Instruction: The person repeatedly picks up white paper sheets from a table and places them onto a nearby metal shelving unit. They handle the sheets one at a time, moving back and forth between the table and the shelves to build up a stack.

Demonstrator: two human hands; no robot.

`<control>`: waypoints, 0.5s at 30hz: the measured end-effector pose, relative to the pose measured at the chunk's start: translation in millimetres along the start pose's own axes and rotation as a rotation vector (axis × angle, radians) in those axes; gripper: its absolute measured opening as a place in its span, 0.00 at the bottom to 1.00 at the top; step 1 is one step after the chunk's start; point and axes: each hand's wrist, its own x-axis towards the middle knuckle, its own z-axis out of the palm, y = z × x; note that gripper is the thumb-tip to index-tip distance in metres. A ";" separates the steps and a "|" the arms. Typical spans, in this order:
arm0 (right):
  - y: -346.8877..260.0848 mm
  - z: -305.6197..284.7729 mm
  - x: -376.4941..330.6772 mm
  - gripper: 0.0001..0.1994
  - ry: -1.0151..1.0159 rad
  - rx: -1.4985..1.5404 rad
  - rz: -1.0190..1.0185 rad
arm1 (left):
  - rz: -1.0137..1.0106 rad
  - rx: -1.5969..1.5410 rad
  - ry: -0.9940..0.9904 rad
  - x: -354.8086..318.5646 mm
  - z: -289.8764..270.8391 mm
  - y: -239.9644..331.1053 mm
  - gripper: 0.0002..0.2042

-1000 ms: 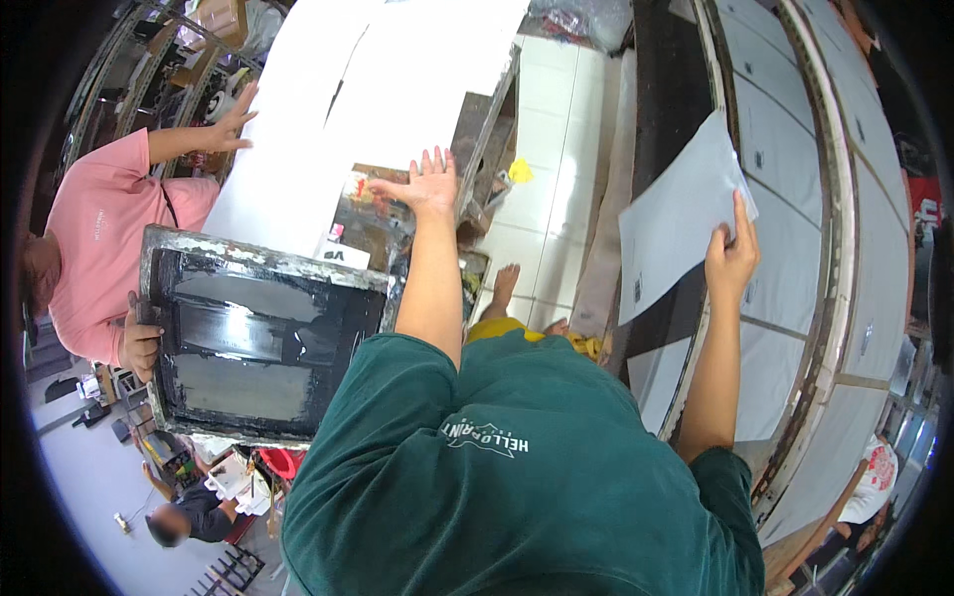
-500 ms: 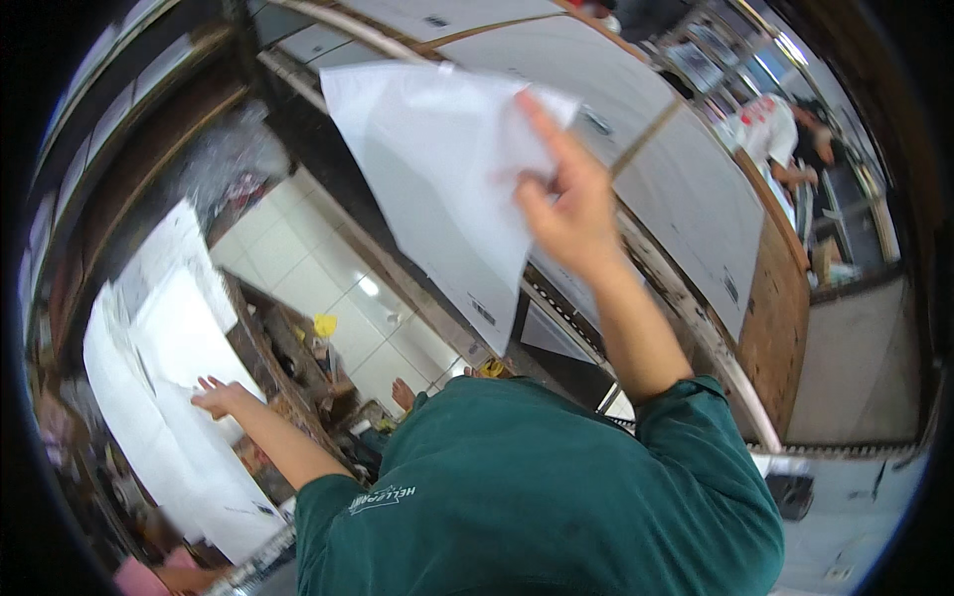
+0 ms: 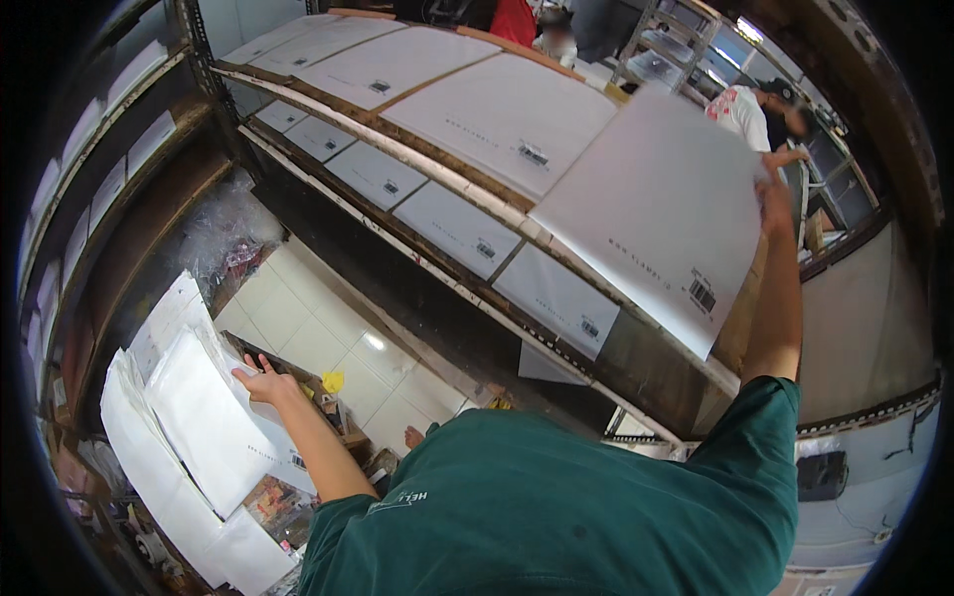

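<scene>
My right hand (image 3: 773, 194) is closed on the far right edge of a large white printed sheet (image 3: 656, 219); its fingers are partly blurred. The sheet slants over the upper rack shelf, its lower left corner near the shelf's rail. At lower left, my left hand (image 3: 268, 384) holds the edge of another white sheet (image 3: 214, 412) with its thumb, two fingers stretched out beyond the edge. This sheet lies on a stack of white sheets (image 3: 134, 447) and bends over the stack's side.
Printed white sheets lie in rows on the upper shelf (image 3: 427, 157) and lower shelf (image 3: 383, 204) of the rack. Crumpled clear plastic (image 3: 224, 228) lies beyond the stack. Pale floor tiles (image 3: 318, 298) show between. A person in a white shirt (image 3: 737, 114) works at the far right.
My right hand has carried its sheet to the right and laid it slantwise over the upper shelf. My left hand has moved right to the top sheet's edge. The view has also shifted.
</scene>
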 end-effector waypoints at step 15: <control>76.7 57.9 6.4 0.30 -0.230 -0.230 0.156 | -0.051 -0.003 -0.260 -62.8 -8.2 32.3 0.30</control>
